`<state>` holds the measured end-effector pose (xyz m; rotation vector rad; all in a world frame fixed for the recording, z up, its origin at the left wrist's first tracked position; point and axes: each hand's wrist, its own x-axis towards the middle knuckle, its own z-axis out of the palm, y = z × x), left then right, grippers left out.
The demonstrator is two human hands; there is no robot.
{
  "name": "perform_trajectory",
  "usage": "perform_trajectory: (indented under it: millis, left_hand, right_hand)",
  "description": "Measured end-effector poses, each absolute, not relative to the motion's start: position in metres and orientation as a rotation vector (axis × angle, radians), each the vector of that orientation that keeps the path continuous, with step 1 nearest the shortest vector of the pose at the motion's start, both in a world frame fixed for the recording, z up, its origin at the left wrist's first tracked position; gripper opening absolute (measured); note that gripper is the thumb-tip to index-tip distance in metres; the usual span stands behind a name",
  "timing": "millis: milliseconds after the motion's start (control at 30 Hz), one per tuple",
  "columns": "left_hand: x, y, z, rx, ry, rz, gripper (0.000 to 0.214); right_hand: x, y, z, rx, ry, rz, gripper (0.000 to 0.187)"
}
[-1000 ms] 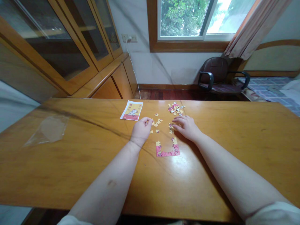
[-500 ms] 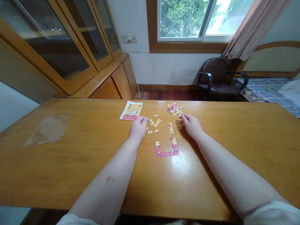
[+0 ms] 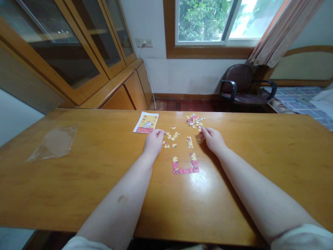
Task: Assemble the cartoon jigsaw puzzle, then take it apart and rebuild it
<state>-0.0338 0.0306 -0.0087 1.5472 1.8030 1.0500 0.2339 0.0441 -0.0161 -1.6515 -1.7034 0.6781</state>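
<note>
My left hand (image 3: pixel 154 141) rests on the table with its fingers pinched together, beside several loose yellow puzzle pieces (image 3: pixel 172 136). My right hand (image 3: pixel 212 139) is also closed in a pinch, its fingertips by the near edge of a pile of mixed puzzle pieces (image 3: pixel 194 121). Anything between the fingers of either hand is too small to make out. Nearer to me lies a joined U-shaped puzzle border (image 3: pixel 185 171), pink below with yellow at the upper ends. Above its right side sits a short joined yellow strip (image 3: pixel 189 142), apart from it.
The picture card (image 3: pixel 146 123) with a white animal on it lies just beyond my left hand. A clear plastic bag (image 3: pixel 55 143) is flat on the left of the wooden table (image 3: pixel 104 194). Behind the table are a cabinet (image 3: pixel 122 83) and an armchair (image 3: pixel 240 83).
</note>
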Motion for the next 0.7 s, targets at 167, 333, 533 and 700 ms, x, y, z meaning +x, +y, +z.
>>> perform_trajectory:
  millis: [167, 333, 533, 700]
  left_hand:
    - [-0.0341, 0.0294, -0.0084, 1.620, 1.860, 0.948, 0.027]
    - [-0.0307, 0.0253, -0.0045, 1.788, 1.902, 0.724, 0.022]
    - [-0.0324, 0.0250, -0.0034, 1.825, 1.991, 0.621, 0.022]
    - [-0.0315, 0.0241, -0.0012, 1.828, 2.068, 0.515, 0.026]
  right_hand:
    - [0.2334, 0.0434, -0.0145, -1.654, -1.711, 0.679, 0.047]
    - [0.2324, 0.0432, -0.0147, -1.660, -1.721, 0.676, 0.048]
    - [0.2332, 0.0447, -0.0175, -1.651, -1.734, 0.673, 0.049]
    - [0.2325, 0.0446, -0.0181, -1.649, -1.737, 0.678, 0.049]
